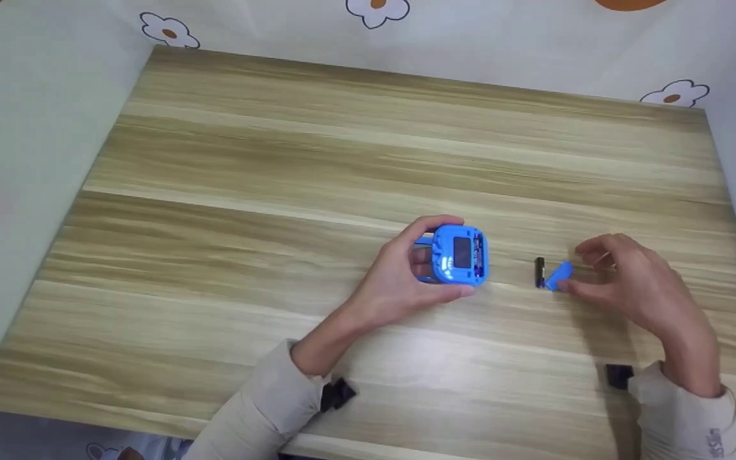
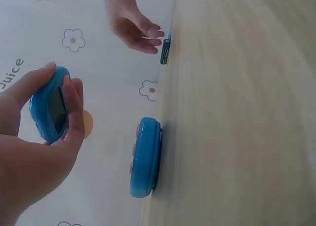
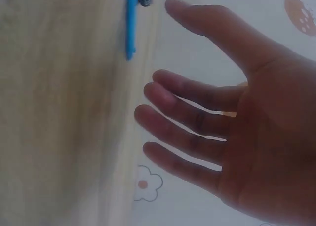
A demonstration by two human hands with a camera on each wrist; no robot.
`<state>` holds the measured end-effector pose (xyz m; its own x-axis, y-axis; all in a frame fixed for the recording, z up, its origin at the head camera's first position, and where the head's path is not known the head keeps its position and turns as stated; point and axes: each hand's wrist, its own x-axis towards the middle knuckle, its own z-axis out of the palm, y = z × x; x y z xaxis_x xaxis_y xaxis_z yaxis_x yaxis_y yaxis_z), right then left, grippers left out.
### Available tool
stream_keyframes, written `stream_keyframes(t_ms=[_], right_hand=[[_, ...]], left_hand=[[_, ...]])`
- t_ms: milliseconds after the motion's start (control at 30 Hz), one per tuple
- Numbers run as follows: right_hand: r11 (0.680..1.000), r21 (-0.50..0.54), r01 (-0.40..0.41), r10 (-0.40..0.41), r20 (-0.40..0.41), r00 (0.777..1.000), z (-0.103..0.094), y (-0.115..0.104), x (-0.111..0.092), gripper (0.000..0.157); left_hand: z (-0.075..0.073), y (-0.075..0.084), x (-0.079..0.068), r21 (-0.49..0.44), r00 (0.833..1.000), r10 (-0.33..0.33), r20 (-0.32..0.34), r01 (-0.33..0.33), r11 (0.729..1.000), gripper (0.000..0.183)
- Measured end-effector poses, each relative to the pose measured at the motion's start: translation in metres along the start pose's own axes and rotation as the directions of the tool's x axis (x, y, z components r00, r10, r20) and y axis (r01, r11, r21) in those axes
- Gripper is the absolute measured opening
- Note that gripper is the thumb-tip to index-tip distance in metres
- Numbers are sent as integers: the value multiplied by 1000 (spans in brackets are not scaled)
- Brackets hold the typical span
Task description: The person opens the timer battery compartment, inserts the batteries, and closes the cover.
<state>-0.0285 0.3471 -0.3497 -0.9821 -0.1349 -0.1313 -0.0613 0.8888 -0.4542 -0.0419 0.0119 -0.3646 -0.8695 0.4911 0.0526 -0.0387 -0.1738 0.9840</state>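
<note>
My left hand grips a rounded blue battery-powered device between thumb and fingers. Its back, with a dark square panel, faces up in the head view, and at the right side an open battery compartment shows a battery inside. Off to the right, a loose dark battery lies beside a small blue cover. My right hand hovers by them, thumb overlapping the cover in the head view. In the right wrist view its fingers are spread, holding nothing, apart from the cover.
In the left wrist view, another rounded blue thing with pinkish buttons lies on the wooden tabletop. Small black parts show by the left sleeve, and a black piece by the right. A flower-patterned white sheet hangs behind the table.
</note>
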Motion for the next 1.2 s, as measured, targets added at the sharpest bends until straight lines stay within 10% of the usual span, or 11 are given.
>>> stream_keyframes(t_ms=[967,1200], right_hand=[[995,-91,35,-34,9,999,9,-11,-2,55],[922,201,332,-320,-91,943,1,-49,-1,57]], left_hand=[[0,1,-1,18,1000,-11,3,11,1000,75],[0,-1,-1,41,1000,3,14,-3,999,73]])
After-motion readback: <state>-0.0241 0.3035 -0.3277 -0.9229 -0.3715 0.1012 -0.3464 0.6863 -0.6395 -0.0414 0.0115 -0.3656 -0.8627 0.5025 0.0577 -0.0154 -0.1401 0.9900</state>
